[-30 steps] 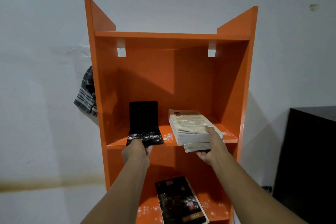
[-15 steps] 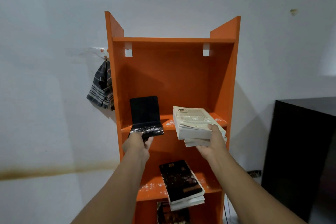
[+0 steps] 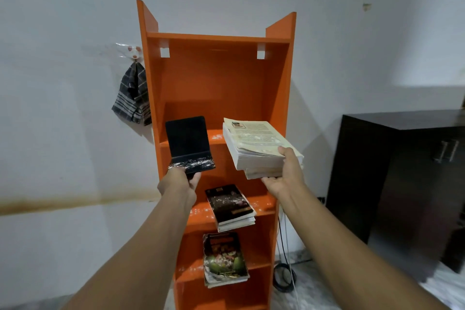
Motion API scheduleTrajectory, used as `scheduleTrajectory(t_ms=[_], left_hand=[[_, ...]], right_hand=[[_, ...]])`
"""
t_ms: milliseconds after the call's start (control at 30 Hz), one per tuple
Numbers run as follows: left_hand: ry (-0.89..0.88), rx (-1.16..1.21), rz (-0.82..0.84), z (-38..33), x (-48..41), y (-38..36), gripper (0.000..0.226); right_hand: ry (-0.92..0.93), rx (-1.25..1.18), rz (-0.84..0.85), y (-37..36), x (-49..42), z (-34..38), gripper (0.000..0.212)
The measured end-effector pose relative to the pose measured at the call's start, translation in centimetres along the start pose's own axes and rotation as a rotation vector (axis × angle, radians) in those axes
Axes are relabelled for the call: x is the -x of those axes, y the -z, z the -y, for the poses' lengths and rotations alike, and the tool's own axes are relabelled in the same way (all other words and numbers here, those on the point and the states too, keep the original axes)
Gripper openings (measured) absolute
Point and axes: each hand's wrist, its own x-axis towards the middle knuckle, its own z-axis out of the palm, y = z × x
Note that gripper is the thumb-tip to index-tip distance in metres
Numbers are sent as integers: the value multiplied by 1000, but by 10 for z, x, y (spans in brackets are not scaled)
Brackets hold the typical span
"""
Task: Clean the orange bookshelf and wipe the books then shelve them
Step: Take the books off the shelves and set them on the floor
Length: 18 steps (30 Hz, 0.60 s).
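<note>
The orange bookshelf (image 3: pixel 214 83) stands against a white wall. My left hand (image 3: pixel 180 182) grips the near edge of a black folder-like book (image 3: pixel 188 145) dusted with white powder, held in front of the upper shelf. My right hand (image 3: pixel 284 173) holds a stack of pale paperback books (image 3: pixel 256 146) clear of that shelf, thumb on top. A dark-covered book stack (image 3: pixel 230 206) lies on the middle shelf, and a colourful worn book (image 3: pixel 225 259) on the lower shelf. White dust speckles the shelf boards.
A checked grey cloth (image 3: pixel 132 94) hangs from a wall hook left of the bookshelf. A dark brown cabinet (image 3: pixel 402 171) stands to the right. Black cables (image 3: pixel 283 274) coil on the floor between the two.
Both hands have drawn the black book and the pale stack off the upper shelf toward me. The view has backed away, showing the lower shelves.
</note>
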Motion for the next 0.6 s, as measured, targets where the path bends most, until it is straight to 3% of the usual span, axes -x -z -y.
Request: scheduleTrajectory(t_ms=[233, 433, 600], left_hand=[[13, 0, -59, 39, 68, 40, 27], [80, -15, -128, 88, 127, 97, 4], [135, -82, -225, 126, 153, 144, 14]], right_hand=[[-45, 39, -19, 61, 53, 18, 55], [-99, 72, -137, 145, 95, 15, 58], [-152, 97, -190, 203, 123, 3, 52]])
